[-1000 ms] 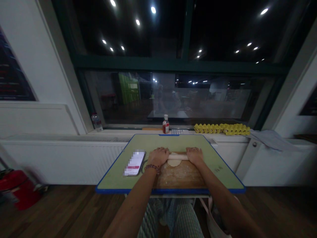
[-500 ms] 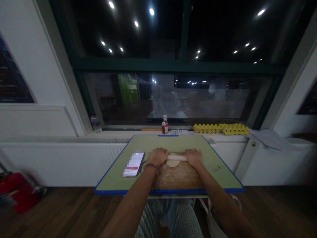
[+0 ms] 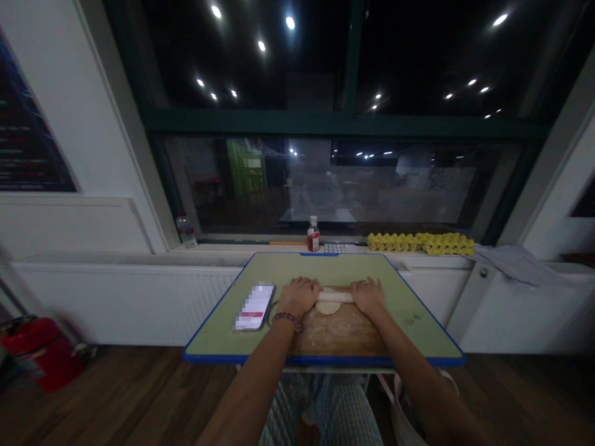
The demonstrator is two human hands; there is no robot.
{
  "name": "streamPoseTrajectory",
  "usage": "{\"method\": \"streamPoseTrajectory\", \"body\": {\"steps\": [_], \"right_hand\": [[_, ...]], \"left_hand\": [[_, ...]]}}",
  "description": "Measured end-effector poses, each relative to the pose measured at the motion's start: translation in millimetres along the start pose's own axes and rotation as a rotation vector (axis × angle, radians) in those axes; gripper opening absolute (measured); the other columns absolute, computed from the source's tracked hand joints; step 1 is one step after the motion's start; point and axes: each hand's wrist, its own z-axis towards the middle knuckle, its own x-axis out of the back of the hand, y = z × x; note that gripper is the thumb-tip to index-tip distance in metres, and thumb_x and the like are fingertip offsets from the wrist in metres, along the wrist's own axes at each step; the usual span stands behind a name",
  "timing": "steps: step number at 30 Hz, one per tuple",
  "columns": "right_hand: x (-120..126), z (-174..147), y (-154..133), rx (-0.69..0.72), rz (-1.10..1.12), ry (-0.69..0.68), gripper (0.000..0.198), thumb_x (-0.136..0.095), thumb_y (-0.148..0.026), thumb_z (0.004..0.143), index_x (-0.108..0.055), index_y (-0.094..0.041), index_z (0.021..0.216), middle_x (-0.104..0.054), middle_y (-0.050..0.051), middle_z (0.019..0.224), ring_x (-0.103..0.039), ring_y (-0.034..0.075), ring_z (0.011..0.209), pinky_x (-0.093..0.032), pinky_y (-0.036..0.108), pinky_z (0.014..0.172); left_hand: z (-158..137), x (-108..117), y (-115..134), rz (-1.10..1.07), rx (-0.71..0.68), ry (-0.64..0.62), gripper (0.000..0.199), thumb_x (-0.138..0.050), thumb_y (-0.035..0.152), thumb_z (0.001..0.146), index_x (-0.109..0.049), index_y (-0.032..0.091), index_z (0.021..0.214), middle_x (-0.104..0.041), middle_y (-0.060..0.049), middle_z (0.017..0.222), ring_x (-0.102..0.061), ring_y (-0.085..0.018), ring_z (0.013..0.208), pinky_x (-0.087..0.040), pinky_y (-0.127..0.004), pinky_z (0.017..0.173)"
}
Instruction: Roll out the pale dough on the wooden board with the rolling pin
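Observation:
A pale rolling pin (image 3: 335, 297) lies crosswise over a flat round of dough (image 3: 328, 307) on a floured wooden board (image 3: 341, 334). My left hand (image 3: 300, 295), with a beaded bracelet at the wrist, is closed over the pin's left end. Over its right end my right hand (image 3: 369, 293) is closed as well, a ring on one finger. Both ends of the pin are hidden under the hands. Some dough shows on the far side of the pin, and more on the near side.
The board rests on a green folding table (image 3: 214, 337) with a blue edge. Left of my hands lies a phone (image 3: 256, 308), its screen lit. On the windowsill stand a small bottle (image 3: 313, 235), a clear plastic bottle (image 3: 186, 232) and yellow egg trays (image 3: 421, 243). A red bucket-like object (image 3: 44, 353) is on the floor.
The whole view has shifted slightly to the left, so everything appears a little further right. The pin sits slightly nearer on the dough, and dough now shows beyond it.

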Motion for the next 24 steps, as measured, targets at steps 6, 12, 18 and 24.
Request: {"method": "streamPoseTrajectory", "body": {"steps": [6,12,18,24], "right_hand": [[2,0,-4,0.02,0.004,0.023,0.042,-0.03,-0.023,0.098,-0.068,-0.017,0.112,-0.065,0.015,0.124,-0.044,0.035,0.131,-0.024,0.057,0.107],[0,-2,-1,0.029,0.021,-0.002,0.043,-0.027,-0.023,0.099,-0.065,-0.017,0.12,-0.066,0.014,0.123,-0.048,0.033,0.128,-0.031,0.055,0.105],[4,-6,-2,-0.005,0.053,-0.019,0.046,-0.024,-0.023,0.1,-0.061,-0.017,0.128,-0.061,0.013,0.133,-0.042,0.031,0.135,-0.026,0.054,0.109],[7,-4,-3,0.011,0.049,-0.023,0.047,-0.024,-0.024,0.1,-0.064,-0.016,0.124,-0.061,0.012,0.133,-0.039,0.031,0.137,-0.019,0.057,0.112]], "left_hand": [[-2,-3,1,-0.023,0.023,0.028,0.039,-0.029,0.032,0.101,-0.063,0.021,0.117,-0.068,-0.009,0.116,-0.058,-0.022,0.111,-0.045,-0.038,0.095],[-5,8,8,-0.003,0.026,0.043,0.039,-0.032,0.036,0.101,-0.064,0.02,0.116,-0.068,-0.009,0.114,-0.057,-0.022,0.112,-0.045,-0.037,0.095],[-7,13,10,-0.009,0.024,0.031,0.038,-0.033,0.033,0.1,-0.062,0.017,0.118,-0.068,-0.012,0.115,-0.058,-0.024,0.113,-0.047,-0.038,0.092],[-10,4,5,0.002,-0.017,0.052,0.032,-0.036,0.026,0.099,-0.063,0.018,0.114,-0.067,-0.011,0.114,-0.057,-0.025,0.112,-0.046,-0.04,0.092]]}}
